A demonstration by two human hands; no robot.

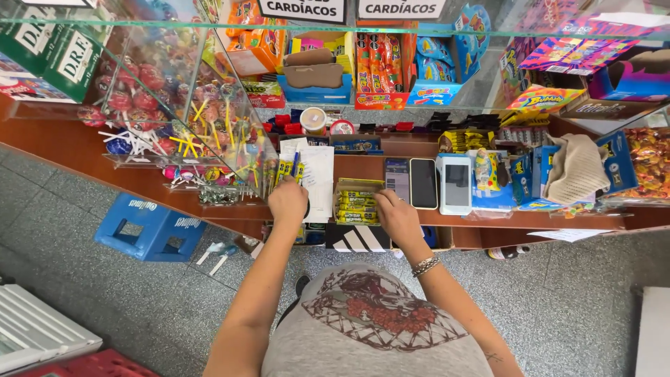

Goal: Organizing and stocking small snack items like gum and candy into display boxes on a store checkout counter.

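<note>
A long reddish-brown wooden counter shelf is seen from above, set over a grey speckled stone floor. At its middle an open cardboard display box of small yellow-wrapped candy bars is stood, touching the shelf's front edge. The left hand is rested just beside the box's left side, curled with the fingers together; whether anything is gripped cannot be told. The right hand is laid at the box's right edge, fingers bent and touching the bars. Just right of the box two dark smartphones and a white card terminal are lined up. A clear glass case of lollipops is mounted to the left. On the floor below, a blue plastic crate is placed.
</note>
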